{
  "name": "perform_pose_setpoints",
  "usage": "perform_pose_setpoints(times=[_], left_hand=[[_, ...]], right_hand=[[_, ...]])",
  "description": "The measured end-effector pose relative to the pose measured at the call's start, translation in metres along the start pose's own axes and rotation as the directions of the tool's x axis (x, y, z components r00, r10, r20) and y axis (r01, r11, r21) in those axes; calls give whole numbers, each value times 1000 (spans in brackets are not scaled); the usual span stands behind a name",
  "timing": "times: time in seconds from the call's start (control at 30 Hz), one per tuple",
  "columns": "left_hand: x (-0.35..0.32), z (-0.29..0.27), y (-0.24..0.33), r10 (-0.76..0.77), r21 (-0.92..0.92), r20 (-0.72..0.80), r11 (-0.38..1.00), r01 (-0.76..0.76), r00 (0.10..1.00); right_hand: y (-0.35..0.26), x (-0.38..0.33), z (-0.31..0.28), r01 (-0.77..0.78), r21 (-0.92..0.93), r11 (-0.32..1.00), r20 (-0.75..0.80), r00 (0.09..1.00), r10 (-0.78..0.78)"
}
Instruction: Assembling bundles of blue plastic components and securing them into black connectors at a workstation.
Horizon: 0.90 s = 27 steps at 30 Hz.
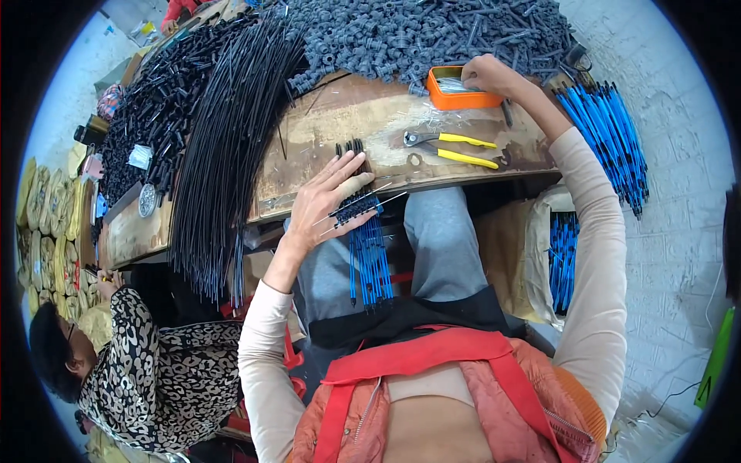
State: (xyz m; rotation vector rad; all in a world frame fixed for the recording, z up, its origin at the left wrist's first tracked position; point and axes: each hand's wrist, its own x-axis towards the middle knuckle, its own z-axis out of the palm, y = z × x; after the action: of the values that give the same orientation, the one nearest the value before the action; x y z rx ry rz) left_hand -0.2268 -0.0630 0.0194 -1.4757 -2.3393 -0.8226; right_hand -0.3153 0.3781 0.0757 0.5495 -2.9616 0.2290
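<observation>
My left hand (pixel 328 197) is at the table's front edge, closed round a bundle of thin blue and black rods (pixel 369 251). The rods' blue ends hang over my lap, and their black tips rest on the wood above my fingers. Several thin metal pins (pixel 392 199) stick out sideways at the bundle. My right hand (pixel 486 77) reaches into an orange rectangular box (pixel 467 100) of fine silvery pins. Its fingers are curled together, the tips partly hidden, so what they pinch cannot be made out. Yellow-handled end-cutting pliers (pixel 455 147) lie just below the box.
Grey ribbed plastic fittings (pixel 417 38) are heaped along the back. Long black rods (pixel 231 131) and black pieces (pixel 162 100) cover the left. Blue rod bundles (pixel 606 135) stand at the right, above a sack (pixel 538 255) of more. A co-worker in a patterned top (pixel 170 370) sits at left.
</observation>
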Motion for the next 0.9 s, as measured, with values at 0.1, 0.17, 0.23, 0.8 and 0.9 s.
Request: perform_pose_setpoints(times=[0.1, 0.17, 0.23, 0.8, 0.9], left_hand=[[-1, 1, -2, 19, 5, 4, 1000, -19, 1000], [-3, 1, -3, 13, 3, 1, 1000, -13, 1000], [-5, 1, -4, 28, -8, -28, 1000, -28, 999], [-3, -1, -6, 16, -20, 3, 1000, -16, 1000], [-3, -2, -7, -5, -37, 37, 999, 7, 999]], right_hand=[[-6, -5, -12, -50, -52, 997, 41, 998, 52], [-15, -11, -24, -79, -62, 995, -15, 997, 78], [-35, -13, -31, -137, -159, 978, -102, 987, 122], [-196, -28, 54, 153, 89, 984, -196, 972, -133], [-199, -24, 63, 202, 89, 975, -206, 962, -181]])
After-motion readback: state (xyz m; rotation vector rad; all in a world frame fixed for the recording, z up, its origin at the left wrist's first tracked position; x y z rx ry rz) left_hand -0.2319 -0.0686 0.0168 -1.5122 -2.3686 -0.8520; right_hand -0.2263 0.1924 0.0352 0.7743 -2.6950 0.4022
